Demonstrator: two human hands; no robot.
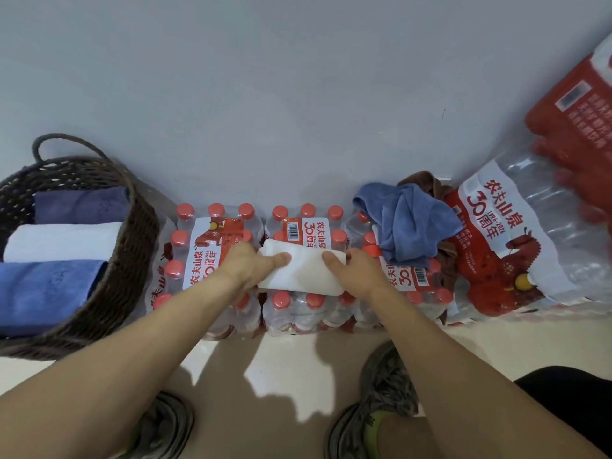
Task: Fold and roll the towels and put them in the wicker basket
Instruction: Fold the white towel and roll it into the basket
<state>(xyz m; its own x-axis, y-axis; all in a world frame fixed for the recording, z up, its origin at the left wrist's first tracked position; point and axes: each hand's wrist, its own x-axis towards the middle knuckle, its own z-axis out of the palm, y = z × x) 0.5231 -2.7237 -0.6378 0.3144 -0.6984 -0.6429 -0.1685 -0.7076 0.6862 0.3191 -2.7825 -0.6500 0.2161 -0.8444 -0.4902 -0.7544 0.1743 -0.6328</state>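
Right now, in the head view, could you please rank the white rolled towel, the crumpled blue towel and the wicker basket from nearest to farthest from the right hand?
1. White rolled towel: held by the right hand.
2. Crumpled blue towel: just right, behind.
3. Wicker basket: far left.

Dark woven wicker basket [126, 260] far left, three rolled towels in it. Shrink-wrapped packs of red-capped water bottles [215, 260] in a row against the wall [298, 94]. White rolled towel [303, 270] on middle packs, left hand [251, 263] and right hand [354, 270] at its ends. Crumpled blue cloth [404, 220] on the packs to the right.
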